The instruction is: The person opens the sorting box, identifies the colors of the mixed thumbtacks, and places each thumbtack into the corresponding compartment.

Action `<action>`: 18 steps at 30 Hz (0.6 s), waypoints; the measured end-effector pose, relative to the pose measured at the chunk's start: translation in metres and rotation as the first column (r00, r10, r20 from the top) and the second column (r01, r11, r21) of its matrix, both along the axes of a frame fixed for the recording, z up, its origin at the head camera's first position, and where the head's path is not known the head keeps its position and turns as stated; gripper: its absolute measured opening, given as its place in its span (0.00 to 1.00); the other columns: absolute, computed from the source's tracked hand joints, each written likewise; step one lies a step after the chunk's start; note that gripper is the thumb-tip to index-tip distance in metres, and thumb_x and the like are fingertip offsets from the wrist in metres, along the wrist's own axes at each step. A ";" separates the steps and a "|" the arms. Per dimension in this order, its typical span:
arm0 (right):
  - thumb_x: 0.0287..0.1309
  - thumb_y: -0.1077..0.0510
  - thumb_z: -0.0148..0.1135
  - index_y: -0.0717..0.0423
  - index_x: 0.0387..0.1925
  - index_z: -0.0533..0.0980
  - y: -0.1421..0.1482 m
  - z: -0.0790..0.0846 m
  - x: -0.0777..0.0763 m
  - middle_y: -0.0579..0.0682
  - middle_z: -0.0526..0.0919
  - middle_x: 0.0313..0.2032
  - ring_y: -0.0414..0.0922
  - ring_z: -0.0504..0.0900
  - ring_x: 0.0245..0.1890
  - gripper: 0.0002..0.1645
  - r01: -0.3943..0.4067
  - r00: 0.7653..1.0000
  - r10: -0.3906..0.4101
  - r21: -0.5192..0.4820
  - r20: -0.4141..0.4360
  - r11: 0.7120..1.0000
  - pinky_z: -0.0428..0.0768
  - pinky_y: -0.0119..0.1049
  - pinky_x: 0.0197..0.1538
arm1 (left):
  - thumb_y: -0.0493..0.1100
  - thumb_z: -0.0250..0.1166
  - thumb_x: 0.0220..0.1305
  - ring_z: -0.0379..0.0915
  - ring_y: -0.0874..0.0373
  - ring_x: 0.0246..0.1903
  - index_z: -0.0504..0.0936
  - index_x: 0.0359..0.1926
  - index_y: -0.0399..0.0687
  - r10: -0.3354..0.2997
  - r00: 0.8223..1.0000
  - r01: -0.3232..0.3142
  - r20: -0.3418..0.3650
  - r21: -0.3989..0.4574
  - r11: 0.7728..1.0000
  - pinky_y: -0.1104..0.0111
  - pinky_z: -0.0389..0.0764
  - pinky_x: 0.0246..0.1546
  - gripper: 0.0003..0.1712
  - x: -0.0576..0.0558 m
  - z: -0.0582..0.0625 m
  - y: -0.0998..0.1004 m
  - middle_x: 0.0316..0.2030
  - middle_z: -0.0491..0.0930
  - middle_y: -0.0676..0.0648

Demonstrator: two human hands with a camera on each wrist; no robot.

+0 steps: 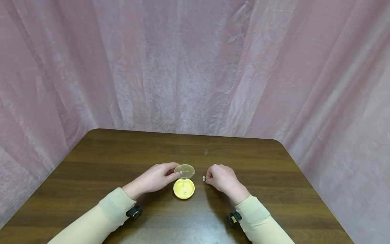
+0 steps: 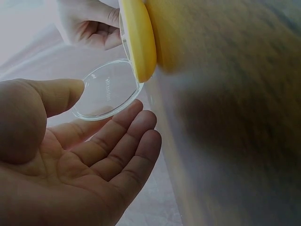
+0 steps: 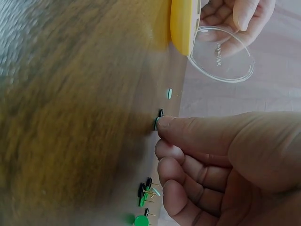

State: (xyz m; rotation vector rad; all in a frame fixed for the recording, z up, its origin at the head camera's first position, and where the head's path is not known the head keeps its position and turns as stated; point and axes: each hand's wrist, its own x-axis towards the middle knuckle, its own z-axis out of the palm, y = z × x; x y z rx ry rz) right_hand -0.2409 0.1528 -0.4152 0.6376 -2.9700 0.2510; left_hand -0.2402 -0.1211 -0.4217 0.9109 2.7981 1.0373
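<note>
A round yellow case point(image 1: 183, 189) stands on the table with its clear lid point(image 1: 184, 171) raised on the far side. My left hand point(image 1: 156, 177) holds the lid at its left edge, thumb in front and index finger behind; the other fingers point(image 2: 141, 141) are loosely bent below. My right hand point(image 1: 222, 178) is at the table to the right of the case. Its thumb and index finger pinch a green thumbtack point(image 3: 156, 124), mostly hidden by the thumb tip. A dark thumbtack point(image 3: 161, 112) and a pale green one point(image 3: 170, 93) lie just beyond.
In the right wrist view, several green and black thumbtacks point(image 3: 142, 190) lie below the right fingers, some with pins showing. The brown wooden table point(image 1: 164, 149) runs back to a pink curtain point(image 1: 182, 67). Something small lies inside the yellow case.
</note>
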 end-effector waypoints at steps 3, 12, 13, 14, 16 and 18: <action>0.45 0.59 0.68 0.41 0.18 0.78 0.000 0.000 0.000 0.33 0.73 0.19 0.39 0.73 0.25 0.09 0.003 1.000 -0.003 0.006 -0.002 1.000 0.72 0.38 0.30 | 0.49 0.59 0.72 0.73 0.62 0.32 0.81 0.54 0.53 0.002 1.000 -0.002 -0.001 0.000 1.000 0.66 0.73 0.35 0.14 0.000 0.000 0.000 0.34 0.82 0.55; 0.50 0.58 0.65 0.39 0.17 0.78 0.000 -0.001 0.001 0.33 0.75 0.20 0.39 0.74 0.25 0.11 0.018 1.000 -0.018 -0.005 -0.002 1.000 0.74 0.38 0.31 | 0.49 0.60 0.72 0.74 0.64 0.34 0.80 0.55 0.52 -0.008 1.000 0.008 -0.002 0.010 1.000 0.66 0.74 0.37 0.15 -0.001 -0.003 -0.001 0.36 0.82 0.56; 0.50 0.58 0.65 0.39 0.18 0.78 0.001 -0.001 0.001 0.33 0.75 0.20 0.38 0.75 0.25 0.11 0.017 1.000 -0.017 -0.016 0.003 1.000 0.74 0.38 0.32 | 0.49 0.60 0.72 0.75 0.64 0.35 0.80 0.56 0.52 -0.011 1.000 0.011 -0.002 0.011 1.000 0.66 0.74 0.37 0.15 -0.001 -0.004 -0.001 0.37 0.82 0.57; 0.50 0.58 0.65 0.40 0.18 0.79 0.002 -0.001 0.001 0.33 0.76 0.21 0.38 0.75 0.25 0.10 0.019 1.000 -0.018 -0.034 0.013 0.999 0.74 0.38 0.33 | 0.49 0.59 0.72 0.75 0.65 0.35 0.80 0.56 0.52 -0.013 1.000 0.013 -0.002 0.011 1.000 0.66 0.74 0.38 0.15 -0.001 -0.004 -0.001 0.37 0.82 0.57; 0.52 0.57 0.65 0.41 0.20 0.80 0.003 0.000 0.001 0.33 0.77 0.22 0.38 0.75 0.26 0.08 0.019 0.999 -0.016 -0.088 0.041 0.996 0.74 0.37 0.35 | 0.49 0.59 0.72 0.75 0.66 0.36 0.80 0.56 0.52 -0.014 1.000 0.014 0.000 0.011 1.000 0.66 0.75 0.39 0.16 -0.002 -0.005 -0.001 0.38 0.82 0.59; 0.54 0.56 0.65 0.42 0.23 0.81 0.005 0.001 0.000 0.33 0.77 0.23 0.37 0.75 0.26 0.07 0.018 0.996 -0.004 -0.156 0.086 0.988 0.73 0.37 0.35 | 0.49 0.59 0.72 0.75 0.66 0.36 0.80 0.56 0.51 -0.015 1.000 0.015 -0.001 0.010 1.000 0.66 0.75 0.39 0.16 -0.002 -0.005 -0.001 0.38 0.81 0.60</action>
